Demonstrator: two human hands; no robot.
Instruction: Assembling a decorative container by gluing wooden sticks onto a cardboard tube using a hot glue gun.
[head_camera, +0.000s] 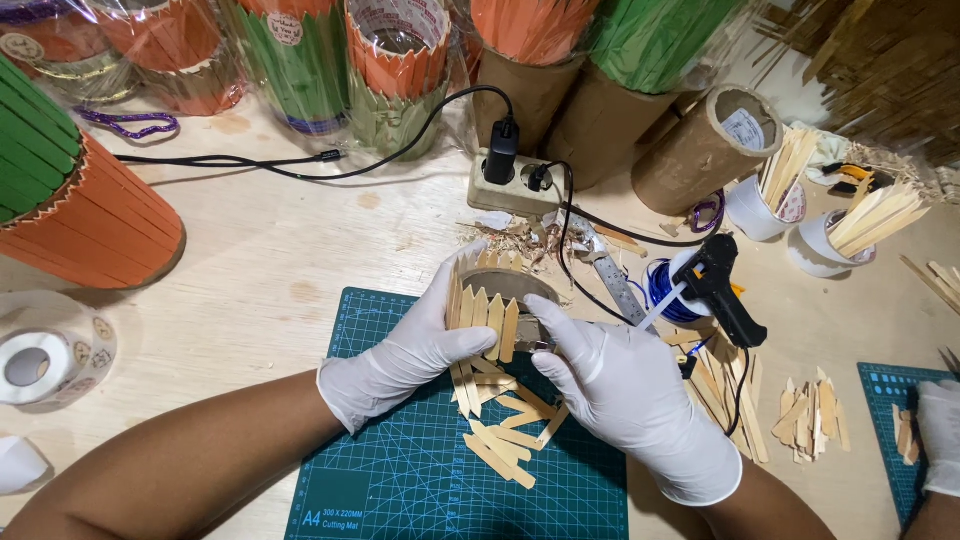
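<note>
Where the green cutting mat (400, 480) lies on the pale wooden surface (260, 260), its far edge passes under the cardboard tube (510, 290), and this mat serves as the landmark. Open room remains to the left of the mat, between it and the orange-and-green slatted holder (80, 200). To the right of the mat the room is narrow, taken up by a black glue gun (715, 285), loose sticks and a second mat (900, 400) where another person's gloved hand (940, 430) rests.

Both forearms enter from the near edge and converge over the mat's far half. The left hand (410, 355), in a white glove, wraps the tube's left side; its grip is closed on the tube, thumb across the slats. The right hand (620, 385), also gloved, lies against the tube's right side with the index finger pressed toward the rim; whether its grip is fully closed cannot be told.

The tube is brown cardboard, round and open at the top, partly clad with flat, pointed wooden sticks (485, 320) set upright side by side. More sticks (505, 440) lie loose on the mat, just near of the tube. Beyond the mat's far edge stand a white power strip (510, 185) with black cords, and wrapped holders.
</note>
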